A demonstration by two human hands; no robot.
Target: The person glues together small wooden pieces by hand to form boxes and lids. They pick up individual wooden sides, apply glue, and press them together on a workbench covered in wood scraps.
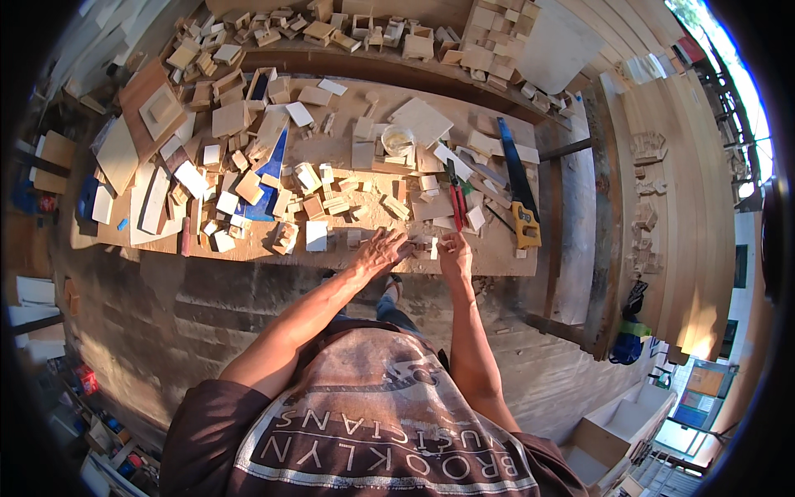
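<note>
At the near edge of the workbench [327, 258], both my hands come together on a small pale wooden piece [428, 245]. My left hand [381, 251] lies low over the bench from the left, its fingers bent toward the piece and its fingertips at the piece's left end. From the right, my right hand [455, 255] is closed, with thumb and finger pinching the other end. The exact shape of the piece is partly hidden by my fingers. Just beyond my right hand lies a tool with red handles [457, 207]. A white-faced block [316, 235] sits left of my left hand.
A handsaw [519, 186] with a yellow handle lies at the right of the bench. Loose wooden blocks [248, 187] and offcuts crowd the left and middle. A round clear container [398, 140] stands toward the back. Long planks [691, 215] are stacked at the far right.
</note>
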